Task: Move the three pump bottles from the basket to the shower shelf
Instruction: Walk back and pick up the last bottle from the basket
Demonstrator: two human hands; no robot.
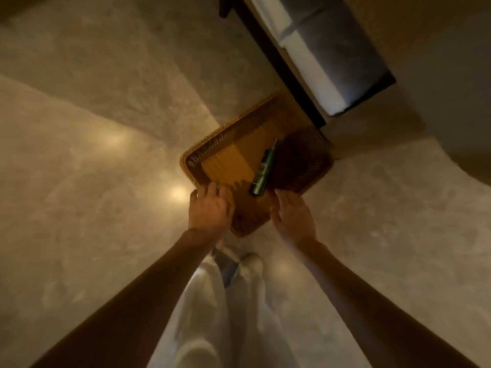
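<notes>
both forearms reach down from the bottom edge of the view, over pale trousers [202, 309] and a light shoe [251, 264], toward a wicker basket [212, 142] that sits on the stone floor [79, 181].

on the left, the left hand [211, 208] lies over the basket's near-left edge with its fingers curled down on the rim; it looks to be steadying or gripping the rim, though how firmly cannot be told. it holds no bottle.

inside the basket, one dark green pump bottle [261, 172] lies on its side on the woven bottom, base toward the near edge and its nozzle end pointing to the far-right corner. no other bottle shows in the basket, so this looks like the last one to go.

on the right, the right hand [291, 216] is relaxed and empty, palm turned inward, fingers loosely spread just beside the bottle's base but not touching it.

further right, a dark frame with folded white and grey cloth [318, 49] stands by the basket's far corner. the shower shelf is not in view.

for this step, the person would do well to keep the left hand on the rim so the basket does not slide, wrap the right hand around the bottle's body rather than the thin pump neck, and tip it upright while lifting.
</notes>
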